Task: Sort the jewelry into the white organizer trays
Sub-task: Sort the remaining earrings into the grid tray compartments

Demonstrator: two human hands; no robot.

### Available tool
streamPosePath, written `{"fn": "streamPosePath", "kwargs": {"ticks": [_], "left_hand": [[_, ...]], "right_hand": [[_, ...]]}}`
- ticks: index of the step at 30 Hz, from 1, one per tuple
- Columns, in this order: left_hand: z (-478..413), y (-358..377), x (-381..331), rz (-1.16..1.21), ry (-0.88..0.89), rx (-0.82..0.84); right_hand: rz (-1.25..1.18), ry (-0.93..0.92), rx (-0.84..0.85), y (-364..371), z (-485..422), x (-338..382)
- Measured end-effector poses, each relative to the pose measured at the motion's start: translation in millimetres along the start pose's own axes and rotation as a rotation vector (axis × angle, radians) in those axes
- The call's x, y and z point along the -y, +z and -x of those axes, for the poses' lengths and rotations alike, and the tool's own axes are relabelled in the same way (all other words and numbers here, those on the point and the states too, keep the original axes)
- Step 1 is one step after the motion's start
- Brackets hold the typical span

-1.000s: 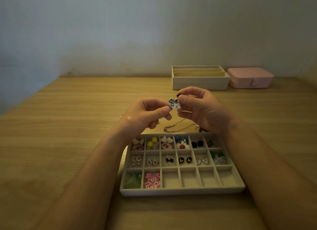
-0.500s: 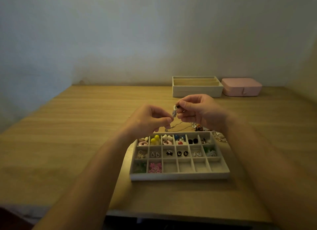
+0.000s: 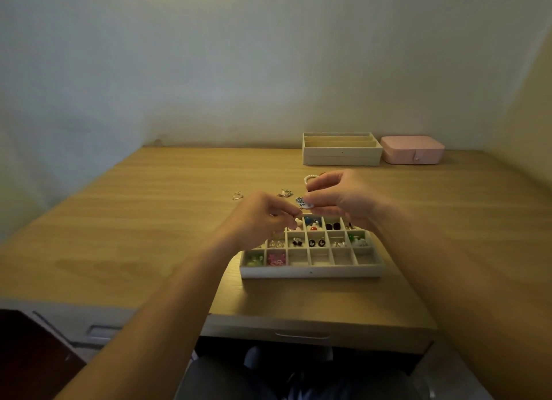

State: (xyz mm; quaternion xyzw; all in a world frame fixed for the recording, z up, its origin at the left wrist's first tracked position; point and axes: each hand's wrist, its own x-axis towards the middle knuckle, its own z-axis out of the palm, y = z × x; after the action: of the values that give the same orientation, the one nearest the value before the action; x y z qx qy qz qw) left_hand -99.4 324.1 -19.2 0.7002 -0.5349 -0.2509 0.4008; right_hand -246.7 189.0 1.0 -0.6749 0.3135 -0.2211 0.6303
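Counter (image 3: pixel 149 235): wood-grain laminate look, smooth, matt w/ faint sheen. Front tray (image 3: pixel 310 271): off-white, soft matt, velvety-looking lining; back tray (image 3: pixel 342 157) same finish. Pink box (image 3: pixel 412 150): smooth, leatherette-like, low sheen, small metal clasp (image 3: pixel 416 158). Beads (image 3: pixel 313 228) in front tray glossy, plastic or glass, can't tell which. Earrings (image 3: pixel 276 244): shiny metal. Charm (image 3: pixel 303 203): glossy white-blue face. Pearl bracelet (image 3: pixel 309 177): lustrous. Wall (image 3: pixel 239 71): matt paint.

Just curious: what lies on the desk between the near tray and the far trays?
Head view: a white bead bracelet and a small tangled chain, lying loose.
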Motion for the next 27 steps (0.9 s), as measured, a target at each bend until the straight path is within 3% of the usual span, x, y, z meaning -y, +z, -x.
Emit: {"fn": "streamPosePath", "kwargs": {"ticks": [7,17,23,27], "left_hand": [[9,3,8,-0.102,0.009,-0.123],[16,11,13,-0.126,0.04,-0.055],[18,9,10,-0.052,0.081,0.022],[20,15,9,0.008,0.091,-0.011]], "right_hand": [[0.118,-0.032,-0.042,-6,12,-3],[0.232,-0.027,0.144,-5,21,-5],[0.238,-0.086,0.188,6,22,6],[0.248,-0.102,0.172,6,22,7]]}}
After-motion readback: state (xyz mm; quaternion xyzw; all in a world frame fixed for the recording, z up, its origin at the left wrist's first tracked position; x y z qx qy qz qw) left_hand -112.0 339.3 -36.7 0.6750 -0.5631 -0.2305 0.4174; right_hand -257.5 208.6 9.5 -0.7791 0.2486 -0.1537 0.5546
